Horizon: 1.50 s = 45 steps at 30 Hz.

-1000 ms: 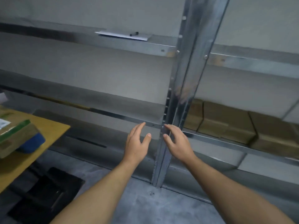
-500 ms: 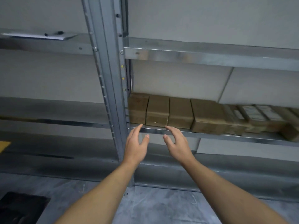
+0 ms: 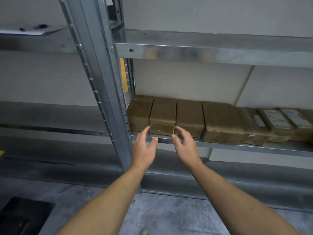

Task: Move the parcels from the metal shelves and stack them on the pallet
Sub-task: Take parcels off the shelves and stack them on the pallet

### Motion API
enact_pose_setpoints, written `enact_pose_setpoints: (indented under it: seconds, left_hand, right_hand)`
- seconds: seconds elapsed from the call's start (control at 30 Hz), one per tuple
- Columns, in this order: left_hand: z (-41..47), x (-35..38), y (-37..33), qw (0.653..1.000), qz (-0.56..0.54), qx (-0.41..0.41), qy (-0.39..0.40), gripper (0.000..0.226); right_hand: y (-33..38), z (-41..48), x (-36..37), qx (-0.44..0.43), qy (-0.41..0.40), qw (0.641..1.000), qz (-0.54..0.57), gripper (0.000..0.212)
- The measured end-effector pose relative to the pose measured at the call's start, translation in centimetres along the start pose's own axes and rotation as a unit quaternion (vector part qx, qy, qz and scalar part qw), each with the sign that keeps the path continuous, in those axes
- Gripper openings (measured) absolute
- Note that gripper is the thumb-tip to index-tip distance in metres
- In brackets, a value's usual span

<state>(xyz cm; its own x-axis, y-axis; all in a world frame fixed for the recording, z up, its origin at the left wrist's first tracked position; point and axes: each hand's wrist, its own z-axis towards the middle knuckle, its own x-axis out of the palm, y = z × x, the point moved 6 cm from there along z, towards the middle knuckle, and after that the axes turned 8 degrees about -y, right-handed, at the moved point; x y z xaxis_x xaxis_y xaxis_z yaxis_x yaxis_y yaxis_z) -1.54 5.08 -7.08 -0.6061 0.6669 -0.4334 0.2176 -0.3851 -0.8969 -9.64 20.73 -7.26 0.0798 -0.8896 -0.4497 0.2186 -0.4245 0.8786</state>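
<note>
Head view, and both bare arms are stretched out toward the metal shelf (image 3: pixel 254 147). A row of brown parcels sits on it, side by side, starting right against the upright post (image 3: pixel 101 82). The target looks like the second parcel from the left (image 3: pixel 162 114), standing at the front lip of the shelf, wedged between its neighbours.

The left hand (image 3: pixel 144 150) is open, its fingers (image 3: pixel 146 131) straight and held together, thumb spread off to the side, the tips right at that parcel's lower left corner. The right hand (image 3: pixel 185 148) mirrors it, palm facing in, fingers gently curved, thumb apart, the tips at the lower right corner. The parcel sits framed between the two hands. Whether any fingertip touches cardboard I can't tell; neither hand grips anything.

Further right along the row are parcels with white labels (image 3: pixel 277 119). Grey floor (image 3: pixel 169 214) lies below.
</note>
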Motion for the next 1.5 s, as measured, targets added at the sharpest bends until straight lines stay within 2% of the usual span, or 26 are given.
enact_pose_setpoints:
  seconds: [0.2, 0.47, 0.77, 1.07, 1.33, 1.5]
  left_hand:
    - [4.9, 2.1, 0.2, 1.0, -0.012, -0.021, -0.004, 0.055]
    - [8.4, 4.6, 1.2, 0.999, -0.021, -0.048, 0.008, 0.062]
    - [7.9, 4.7, 1.4, 0.991, -0.091, -0.079, -0.052, 0.058]
    - [1.7, 4.0, -0.8, 0.981, -0.119, -0.079, -0.129, 0.051]
    - [-5.5, 2.5, -2.1, 0.968, -0.132, -0.058, -0.204, 0.047]
    - [-9.4, 0.9, -2.5, 0.959, -0.137, -0.054, -0.244, 0.048]
  right_hand:
    - [-1.0, 4.7, 1.2, 0.066, -0.029, 0.997, 0.009, 0.047]
    - [-2.3, 7.3, 3.3, 0.105, -0.045, 0.993, 0.002, 0.051]
    - [-3.2, 6.3, 3.1, 0.129, -0.051, 0.985, 0.107, 0.05]
    - [-2.9, 2.8, -0.6, 0.096, -0.017, 0.977, 0.187, 0.045]
    - [-2.3, -0.8, -4.0, 0.053, 0.005, 0.975, 0.215, 0.041]
    - [-1.8, -3.9, -4.8, 0.044, 0.061, 0.974, 0.214, 0.046]
